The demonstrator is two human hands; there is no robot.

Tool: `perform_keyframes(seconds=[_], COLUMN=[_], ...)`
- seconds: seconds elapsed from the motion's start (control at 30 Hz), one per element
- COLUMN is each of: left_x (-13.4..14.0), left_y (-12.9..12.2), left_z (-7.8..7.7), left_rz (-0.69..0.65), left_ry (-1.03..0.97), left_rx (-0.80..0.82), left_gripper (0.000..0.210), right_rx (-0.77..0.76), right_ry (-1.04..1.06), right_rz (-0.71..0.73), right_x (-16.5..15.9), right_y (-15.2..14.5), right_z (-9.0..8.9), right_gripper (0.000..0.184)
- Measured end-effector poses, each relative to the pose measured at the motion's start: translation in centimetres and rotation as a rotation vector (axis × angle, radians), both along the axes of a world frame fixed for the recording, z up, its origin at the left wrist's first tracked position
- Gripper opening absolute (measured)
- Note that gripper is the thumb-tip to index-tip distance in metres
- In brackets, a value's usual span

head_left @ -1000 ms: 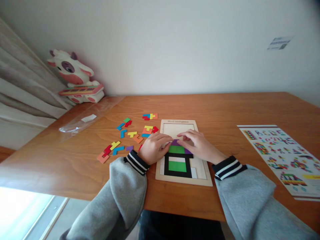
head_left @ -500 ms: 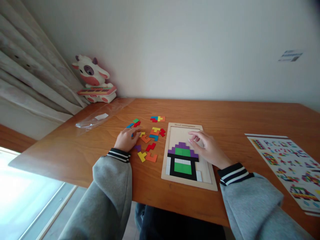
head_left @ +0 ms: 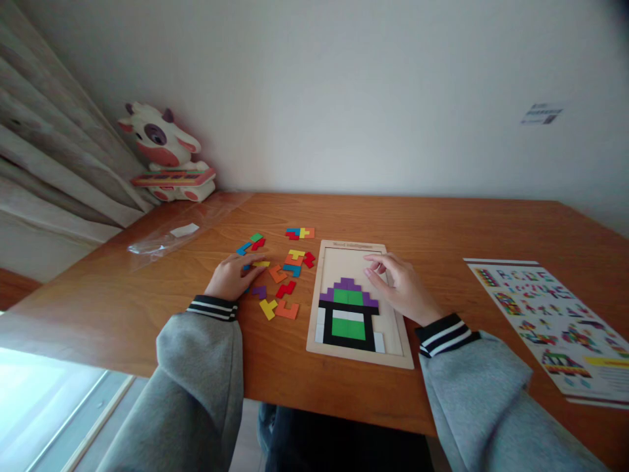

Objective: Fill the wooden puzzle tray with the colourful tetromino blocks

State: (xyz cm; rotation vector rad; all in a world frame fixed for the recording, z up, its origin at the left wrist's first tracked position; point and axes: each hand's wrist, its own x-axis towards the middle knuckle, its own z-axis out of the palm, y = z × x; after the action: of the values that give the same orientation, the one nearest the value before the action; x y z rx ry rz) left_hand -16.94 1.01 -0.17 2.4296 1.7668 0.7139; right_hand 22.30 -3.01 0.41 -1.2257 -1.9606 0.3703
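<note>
1. On the wood-grained table (head_left: 358, 387), right of the loose pieces, lay the pale wooden puzzle board (head_left: 344, 262), a shallow rectangular tray with a raised rim and small lettering along its far edge.
2. Flat blocks filled its nearer part: a stepped purple section (head_left: 346, 284) wrapped around a green block (head_left: 347, 297), above a thick black outline (head_left: 326, 321) enclosing a white strip and a larger green rectangle. White pieces stood at either side; the far end showed bare wood.
3. The right hand (head_left: 403, 288) hovered above the board's right side, thumb and forefinger apart, nothing between them.
4. The left hand (head_left: 228, 276) reached low into the loose pieces, thumb and forefinger close about a yellow piece (head_left: 261, 263); whether they gripped it, I could not tell.
5. Nearby lay matte, straight-edged shapes: an orange U-shaped piece (head_left: 287, 311), a forked yellow piece (head_left: 268, 309), a red zigzag piece (head_left: 285, 290) and a notched purple piece (head_left: 260, 292).
6. Soft grey sleeves (head_left: 206, 354) ended in ribbed black cuffs striped white.
</note>
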Motion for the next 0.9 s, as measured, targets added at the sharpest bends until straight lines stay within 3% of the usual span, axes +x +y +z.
perform_keyframes(seconds=[0.2,0.47,0.6,0.73,0.9], left_x=[0.0,1.2,4.2,9.2,14.0], left_y=[0.2,-0.1,0.0,-0.3,-1.2], left_z=[0.2,0.5,1.9,3.2,2.4], left_rz=[0.098,0.129,0.117,-0.070,-0.249], left_ry=[-0.108,-0.328,-0.579,-0.846,-1.068], left_rx=[-0.054,0.064,0.041,-0.137,-0.402], left_gripper=[0.050,0.041,0.036,0.042,0.043], right_rx=[0.017,-0.007,-0.027,-0.152,-0.310], right_ry=[-0.002,0.005,0.030,0.142,0.306], right_rz=[0.000,0.003,0.031,0.086,0.112], right_x=[-0.1,-0.2,-0.8,-2.6,-5.6], right_y=[0.0,0.0,-0.4,-0.7,0.2], right_z=[0.0,0.0,0.6,2.0,2.7], right_gripper=[0.026,0.026,0.022,0.020,0.027])
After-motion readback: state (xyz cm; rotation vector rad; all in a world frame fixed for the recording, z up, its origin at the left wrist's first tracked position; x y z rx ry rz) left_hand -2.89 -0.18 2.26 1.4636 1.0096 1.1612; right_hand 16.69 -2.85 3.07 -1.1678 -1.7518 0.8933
